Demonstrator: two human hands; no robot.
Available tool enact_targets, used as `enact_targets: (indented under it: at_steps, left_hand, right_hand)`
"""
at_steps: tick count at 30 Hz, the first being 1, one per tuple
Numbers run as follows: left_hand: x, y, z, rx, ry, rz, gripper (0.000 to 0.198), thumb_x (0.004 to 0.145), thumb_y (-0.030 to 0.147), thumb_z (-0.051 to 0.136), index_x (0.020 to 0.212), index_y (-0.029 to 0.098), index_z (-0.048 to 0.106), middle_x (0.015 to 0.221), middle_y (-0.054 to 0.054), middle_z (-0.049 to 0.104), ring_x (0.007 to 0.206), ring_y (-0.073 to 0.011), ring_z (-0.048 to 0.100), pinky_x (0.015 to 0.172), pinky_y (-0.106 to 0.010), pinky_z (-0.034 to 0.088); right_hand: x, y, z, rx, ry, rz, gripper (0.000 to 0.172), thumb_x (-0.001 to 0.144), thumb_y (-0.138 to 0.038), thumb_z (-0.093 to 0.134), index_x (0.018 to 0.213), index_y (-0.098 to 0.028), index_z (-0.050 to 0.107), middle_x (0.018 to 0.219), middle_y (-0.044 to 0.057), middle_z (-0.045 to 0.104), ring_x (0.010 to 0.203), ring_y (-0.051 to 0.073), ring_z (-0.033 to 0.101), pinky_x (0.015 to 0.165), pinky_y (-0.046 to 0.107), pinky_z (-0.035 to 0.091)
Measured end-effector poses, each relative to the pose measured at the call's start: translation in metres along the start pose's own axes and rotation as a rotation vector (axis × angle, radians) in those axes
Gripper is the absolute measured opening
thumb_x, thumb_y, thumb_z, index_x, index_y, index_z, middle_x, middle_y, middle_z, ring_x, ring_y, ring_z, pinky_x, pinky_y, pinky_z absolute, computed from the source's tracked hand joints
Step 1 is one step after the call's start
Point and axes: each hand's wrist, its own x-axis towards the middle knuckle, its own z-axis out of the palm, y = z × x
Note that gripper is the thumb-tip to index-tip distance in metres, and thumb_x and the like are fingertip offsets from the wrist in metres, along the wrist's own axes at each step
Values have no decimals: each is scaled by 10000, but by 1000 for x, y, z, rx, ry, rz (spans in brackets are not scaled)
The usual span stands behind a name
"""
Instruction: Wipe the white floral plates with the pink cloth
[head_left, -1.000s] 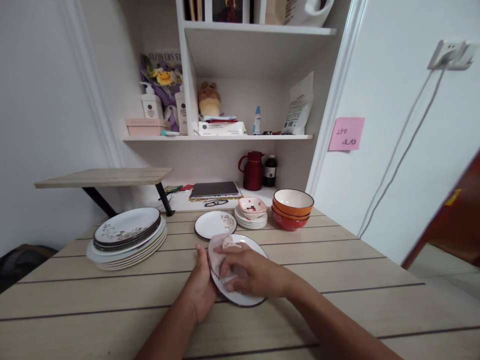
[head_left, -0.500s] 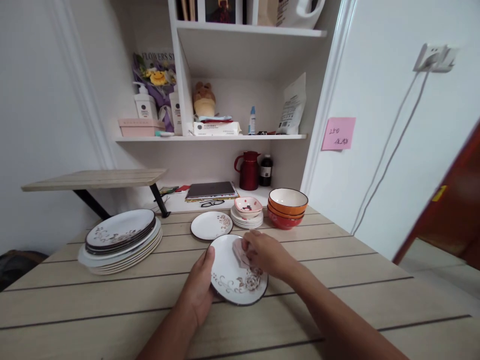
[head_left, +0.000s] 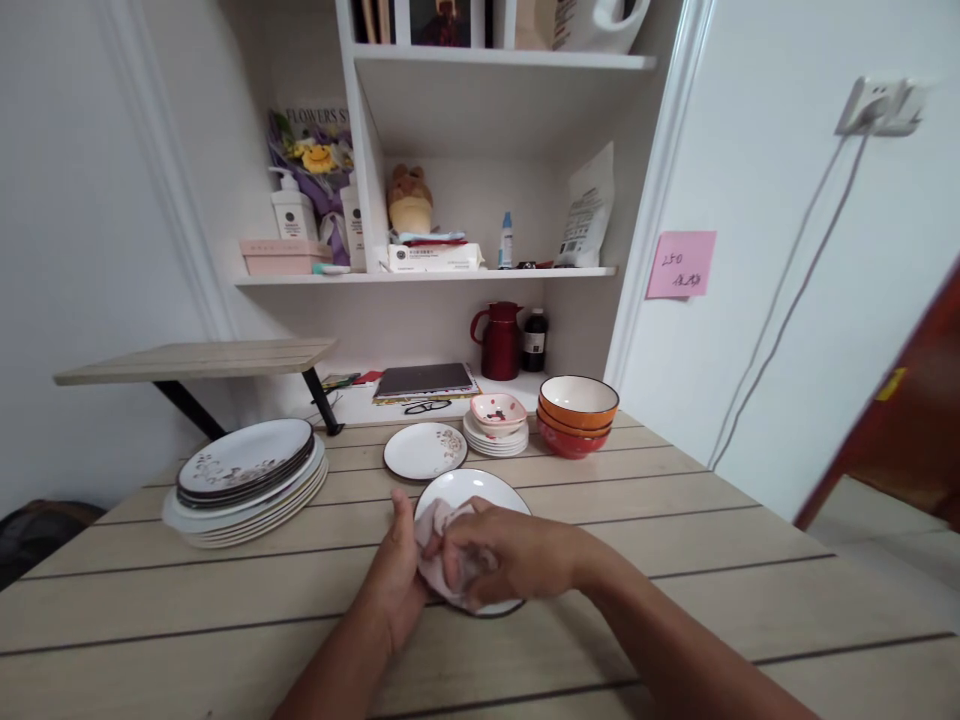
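Note:
A small white plate (head_left: 480,486) with a dark rim is in front of me, its floral print now mostly covered. Along its left edge is my left hand (head_left: 397,575), thumb raised off the face and fingers hidden underneath, gripping the plate. My right hand (head_left: 506,550) is closed on a crumpled pale pink cloth (head_left: 435,530) and presses it against the plate's left and lower part. Just beyond lies another flower-patterned plate (head_left: 420,452), flat on the table.
On the left stands a stack of large plates (head_left: 247,455) beside a raised wooden stand (head_left: 199,362). Behind the work area are small saucers (head_left: 499,443) topped by a dotted dish (head_left: 497,408), and stacked bowls (head_left: 576,410). Glasses (head_left: 427,407), a laptop (head_left: 422,378) and a red jug (head_left: 500,342) sit farther back.
My right hand with the cloth has moved from the plate's upper right to its left and lower side. The left thumb has lifted from the plate's face.

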Motion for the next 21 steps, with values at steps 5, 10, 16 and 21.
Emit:
enact_targets:
  at_steps: [5, 10, 16, 21]
  left_hand:
    - [0, -5, 3, 77, 60, 63, 567, 833, 549, 516, 1248, 166, 574, 1038, -145, 734, 946, -274, 683, 790, -388, 531]
    - [-1, -5, 4, 93, 69, 110, 522, 833, 428, 586, 1282, 164, 551, 1068, -165, 723, 948, -274, 685, 780, -383, 535]
    - [5, -6, 1, 43, 19, 79, 522, 830, 435, 588, 1278, 167, 556, 1083, -161, 719, 966, -266, 681, 801, -377, 530]
    - [3, -5, 1, 28, -63, 30, 559, 846, 570, 474, 1228, 176, 587, 1055, -140, 729, 961, -261, 680, 795, -367, 522]
  right_hand:
    - [-23, 20, -19, -31, -41, 287, 208, 663, -185, 702, 859, -230, 647, 899, -18, 665, 823, 174, 587, 730, 277, 422]
    - [-15, 44, -13, -29, 318, 532, 498, 757, -219, 615, 1241, -260, 505, 1017, 47, 655, 821, 189, 616, 680, 277, 441]
    - [22, 36, 21, -324, 569, 344, 356, 787, -127, 529, 1137, -180, 568, 1276, 137, 545, 1213, 263, 453, 1008, 409, 320]
    - [23, 17, 26, -135, 434, 99, 467, 696, -82, 578, 1140, -210, 514, 1359, 108, 484, 1290, 259, 384, 1062, 452, 241]
